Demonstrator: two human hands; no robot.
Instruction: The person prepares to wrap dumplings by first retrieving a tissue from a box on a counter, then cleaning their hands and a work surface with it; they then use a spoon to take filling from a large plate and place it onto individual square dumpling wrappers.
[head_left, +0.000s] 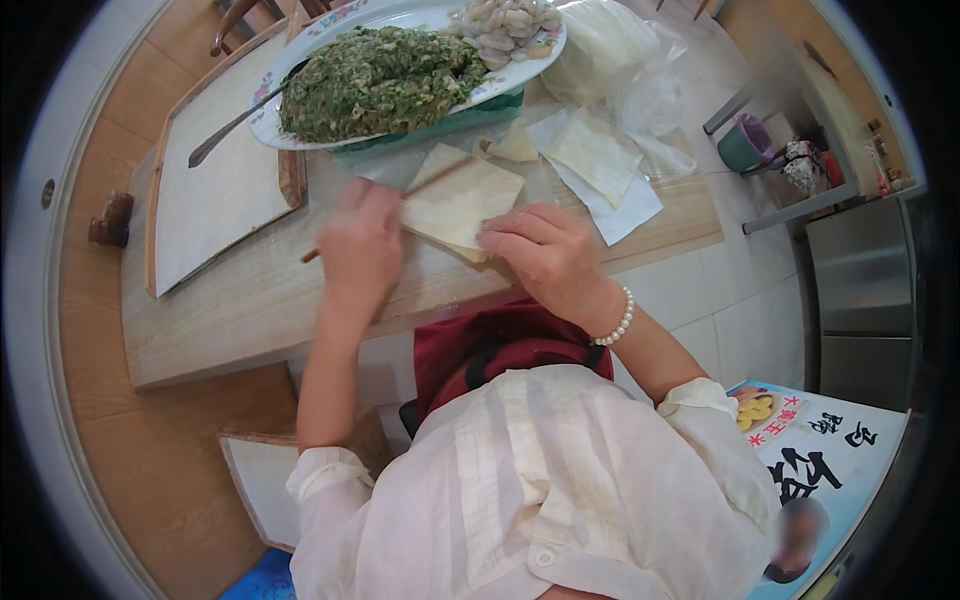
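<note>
A pale square dough wrapper (465,200) lies on the wooden table in front of me, with another layer showing beneath its near edge. My right hand (545,255), wearing a pearl bracelet, pinches the wrapper's near right corner. Motion blurs my left hand (360,245), which is closed around a thin brown chopstick (435,180). The chopstick's far end lies across the wrapper's left part. Behind the wrapper, an oval plate (262,125) bears a mound of chopped green filling (375,85) and peeled shrimp (505,30). A metal spoon (225,135) leans out over its left rim.
More wrappers (595,155) lie on white paper to the right, beside a clear plastic bag (655,110). A wood-framed white tray (215,170) covers the table's left side. The plate rests on a green container (430,135). A bucket (745,142) stands at right.
</note>
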